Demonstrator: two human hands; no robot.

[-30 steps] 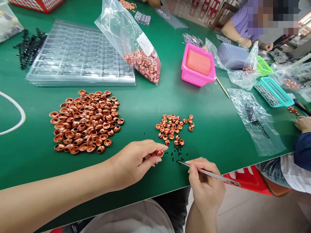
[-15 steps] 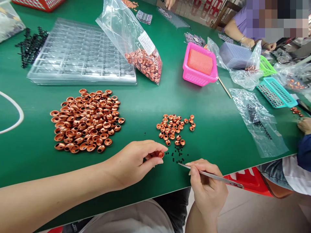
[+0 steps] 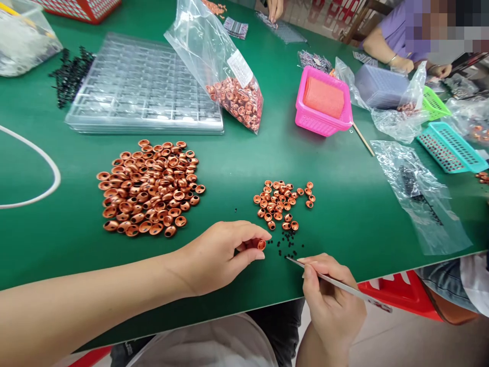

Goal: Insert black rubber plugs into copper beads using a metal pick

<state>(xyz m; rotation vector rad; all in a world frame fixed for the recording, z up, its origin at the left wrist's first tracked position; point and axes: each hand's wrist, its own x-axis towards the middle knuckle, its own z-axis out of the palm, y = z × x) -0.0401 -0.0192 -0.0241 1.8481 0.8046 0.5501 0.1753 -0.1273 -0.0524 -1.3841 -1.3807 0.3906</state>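
We hold one copper-coloured cup in our left hand, thumb and forefinger drawn together around its outer wall, its hollow face showing near the fingertips. At four o'clock from it, our right hand is closed in a pen-like grip on slim metal tweezers, their tip pointing to ten o'clock and reaching the near edge of a scatter of tiny black pieces; we cannot tell whether the tip has caught one. Those pieces lie at about three o'clock from the cup on the green table, a small cluster of similar cups sits at one o'clock, and a larger heap spreads at ten. We judge the cup to be light, stiff and rather slippery on its glossy curve, so it is best pinched lightly by opposite outer sides, leaving the rim free. The black pieces look almost weightless and easily flicked away; we would take each by its edge, with gentle pressure.
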